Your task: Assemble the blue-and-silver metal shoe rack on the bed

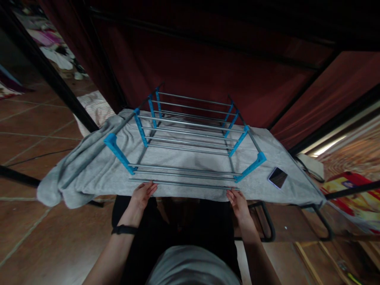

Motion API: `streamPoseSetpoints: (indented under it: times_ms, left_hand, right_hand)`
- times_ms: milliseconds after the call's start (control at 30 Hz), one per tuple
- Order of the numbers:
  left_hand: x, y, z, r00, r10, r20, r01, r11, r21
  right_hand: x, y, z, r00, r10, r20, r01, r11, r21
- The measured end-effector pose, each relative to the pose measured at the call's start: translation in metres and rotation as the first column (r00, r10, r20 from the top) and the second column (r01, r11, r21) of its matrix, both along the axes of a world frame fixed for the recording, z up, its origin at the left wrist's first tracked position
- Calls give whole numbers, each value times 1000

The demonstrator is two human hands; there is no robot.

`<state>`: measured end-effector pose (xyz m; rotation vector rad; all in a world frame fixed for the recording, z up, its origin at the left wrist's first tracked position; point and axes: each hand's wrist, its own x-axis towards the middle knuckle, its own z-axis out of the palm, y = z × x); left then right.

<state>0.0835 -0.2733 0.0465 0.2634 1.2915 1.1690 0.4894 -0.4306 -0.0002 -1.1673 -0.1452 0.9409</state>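
Rack (190, 138) lay on grey cloth (89, 170) just beyond fingertips | rods appeared all seated in blue connectors (118, 152), none loose | left hand (142, 194), right hand (237, 200): fingers outstretched together, resting on nearest rod (184, 183), not clasping

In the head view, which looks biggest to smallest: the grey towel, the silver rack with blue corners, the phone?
1. Wide grey cloth towel
2. Silver metal-rod rack with blue plastic corners
3. Small dark rectangular phone, clearly smallest

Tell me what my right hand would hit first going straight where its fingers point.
Probably the nearest rod of the rack; the right hand looks nearly on it, though depth is unclear.
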Motion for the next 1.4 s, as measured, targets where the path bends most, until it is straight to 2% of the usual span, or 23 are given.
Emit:
streamPoseSetpoints:
  times_ms: [200, 400, 567, 900, 1033, 1133, 1267, 1400]
  left_hand:
    - [3, -6, 3, 998, -29, 57, 31, 999, -26]
    - [6, -7, 6, 995, -78, 67, 83, 994, -70]
    - [10, -7, 9, 995, -87, 48, 91, 992, -89]
    - [43, -28, 14, 982, -175, 72, 179, 983, -51]
    - [61, -41, 22, 971, -214, 110, 214, 977, 12]
    - [75, -53, 33, 954, -279, 113, 265, 956, 126]
    - [90, -67, 54, 925, -381, -8, 361, 870, 337]
    - [99, -77, 82, 914, -366, -174, 403, 781, 478]
  right_hand:
    - [-7, 0, -1, 999, 37, -31, -36, 998, 45]
    - [-28, 5, 9, 992, 74, -104, -70, 997, 42]
    - [-53, 11, 19, 976, 104, -193, -88, 992, 92]
    - [-85, 24, 33, 950, 170, -263, -143, 983, 119]
    - [-96, 24, 41, 936, 167, -310, -142, 984, 103]
    - [-108, 24, 48, 910, 196, -366, -163, 979, 120]
    - [-128, 24, 60, 863, 242, -444, -206, 970, 129]
    - [-145, 27, 77, 796, 283, -535, -268, 957, 108]
